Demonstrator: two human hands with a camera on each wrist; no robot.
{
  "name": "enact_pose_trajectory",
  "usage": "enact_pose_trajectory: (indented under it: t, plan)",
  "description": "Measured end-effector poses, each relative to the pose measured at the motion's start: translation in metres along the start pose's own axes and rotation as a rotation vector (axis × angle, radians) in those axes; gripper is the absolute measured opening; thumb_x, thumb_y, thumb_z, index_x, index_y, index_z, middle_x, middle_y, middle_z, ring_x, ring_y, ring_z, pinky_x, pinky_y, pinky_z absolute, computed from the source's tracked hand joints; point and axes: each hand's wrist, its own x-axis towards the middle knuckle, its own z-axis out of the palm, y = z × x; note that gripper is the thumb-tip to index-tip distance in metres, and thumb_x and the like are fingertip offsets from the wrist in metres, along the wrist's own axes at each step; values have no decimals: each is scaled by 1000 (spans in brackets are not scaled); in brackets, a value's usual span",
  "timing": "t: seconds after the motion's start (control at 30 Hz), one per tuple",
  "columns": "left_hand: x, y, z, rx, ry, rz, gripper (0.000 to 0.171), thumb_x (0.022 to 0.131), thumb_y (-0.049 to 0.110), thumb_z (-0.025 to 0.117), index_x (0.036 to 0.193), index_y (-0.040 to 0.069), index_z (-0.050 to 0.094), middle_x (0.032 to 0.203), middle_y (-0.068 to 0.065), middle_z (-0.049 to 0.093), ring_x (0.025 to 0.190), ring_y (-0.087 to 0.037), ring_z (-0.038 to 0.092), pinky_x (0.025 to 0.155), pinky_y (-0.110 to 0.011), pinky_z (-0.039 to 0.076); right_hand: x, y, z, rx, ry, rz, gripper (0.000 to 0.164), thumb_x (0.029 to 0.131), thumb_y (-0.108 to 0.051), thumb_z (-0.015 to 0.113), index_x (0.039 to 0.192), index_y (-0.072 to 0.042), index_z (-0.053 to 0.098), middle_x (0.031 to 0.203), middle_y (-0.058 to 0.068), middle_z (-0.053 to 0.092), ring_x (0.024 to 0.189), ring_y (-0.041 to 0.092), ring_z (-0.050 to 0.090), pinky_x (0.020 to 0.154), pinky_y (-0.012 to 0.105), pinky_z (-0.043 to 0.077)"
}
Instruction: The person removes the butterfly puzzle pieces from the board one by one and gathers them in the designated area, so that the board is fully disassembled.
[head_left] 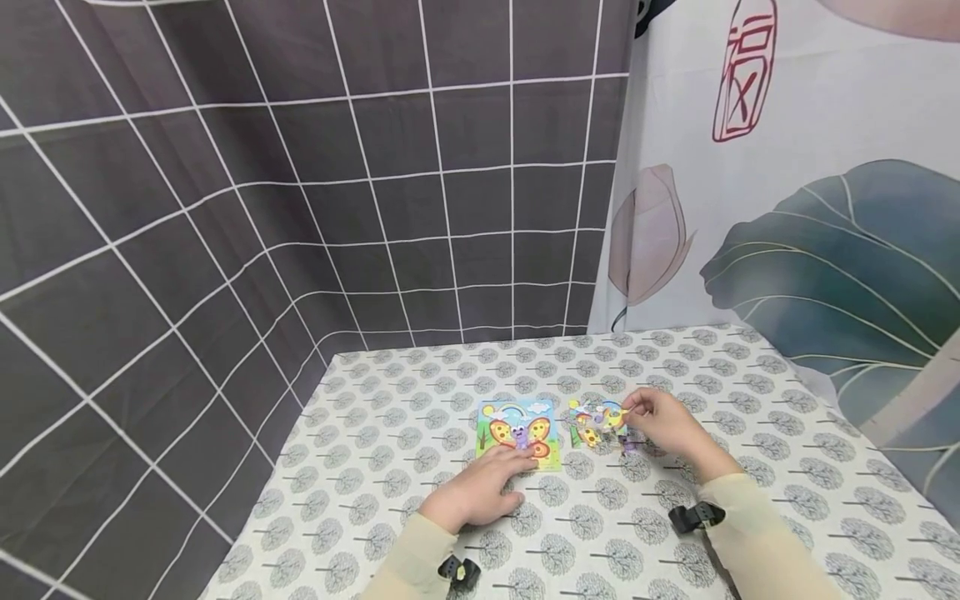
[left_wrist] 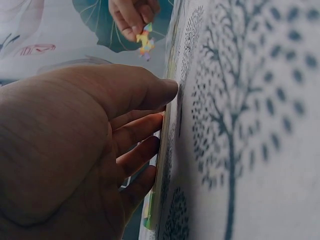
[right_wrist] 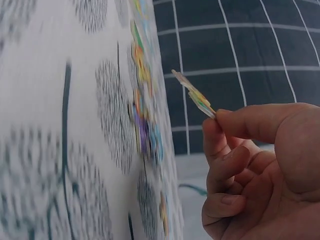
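A square butterfly puzzle picture with a rainbow, sun and clouds lies on the table. My left hand rests its fingers on the lower part of it, covering some of the butterfly. To the right, my right hand pinches a colourful puzzle piece between thumb and index finger, raised off the cloth. Several loose puzzle pieces lie scattered below and left of that hand. Among them, a purple one shows in the right wrist view. In the left wrist view, the held piece appears beyond my left thumb.
A white cloth printed with grey trees covers the table. Behind and to the left hangs a dark curtain with a white grid. On the right is a pale hanging with large leaves. Each wrist wears a black strap.
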Motion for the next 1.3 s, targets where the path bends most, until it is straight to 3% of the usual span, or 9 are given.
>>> enact_pose_trajectory:
  t: [0.17,0.5,0.93,1.3]
  plan:
    - [0,0,0,17,0,10,60,99,27,68,156,22,51,166,7,38,154,-26,33,126,-49,29,-11,7,-15,48,-25,40,27,95,-13,73,116,1,64,98,10,66,82,25,60,63,34,55]
    - [-2,2,0,-11,15,11,59,98,24,69,154,20,53,167,6,38,152,-24,35,125,-50,31,-19,27,-36,89,-65,68,22,93,-8,72,111,3,65,93,12,67,73,24,61,57,31,57]
    - [-2,1,1,-34,6,8,59,98,22,69,155,19,52,167,8,38,153,-25,33,126,-51,29,-22,43,-42,-73,-10,145,18,91,-13,74,105,-2,70,86,7,60,72,22,54,61,32,48]
    - [-1,1,1,-48,11,-2,58,98,21,70,154,19,54,163,7,43,153,-26,33,126,-52,28,-21,47,-41,-109,10,181,18,92,-13,73,106,-2,70,90,8,63,79,24,57,67,34,48]
